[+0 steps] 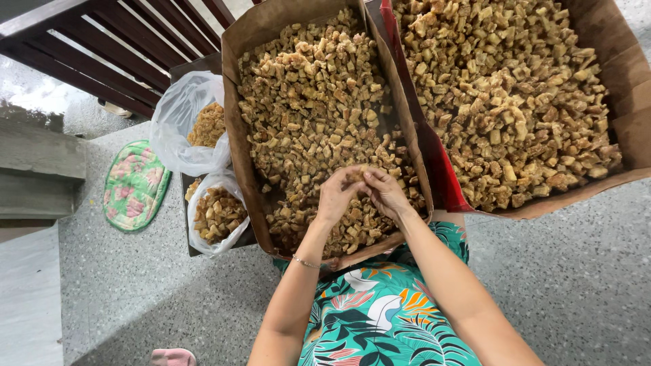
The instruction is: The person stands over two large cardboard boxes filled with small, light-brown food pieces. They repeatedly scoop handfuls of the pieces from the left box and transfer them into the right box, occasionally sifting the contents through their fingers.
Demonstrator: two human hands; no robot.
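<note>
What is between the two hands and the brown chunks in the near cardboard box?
Nothing visible. The left hand and right hand already touch the brown chunks inside the open cardboard box.

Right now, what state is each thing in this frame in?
Left box: open, partly filled with brown fried cubes, bare cardboard showing in patches.
Right box: open, heaped with cubes.
Upper bag: open, partly filled.
Lower bag: open, partly filled.
Dark tray: lying flat under the bags.
Floral pad: lying flat on the floor.
Left hand: fingers curled on cubes in the left box.
Right hand: pinching cubes, touching the left hand.
</note>
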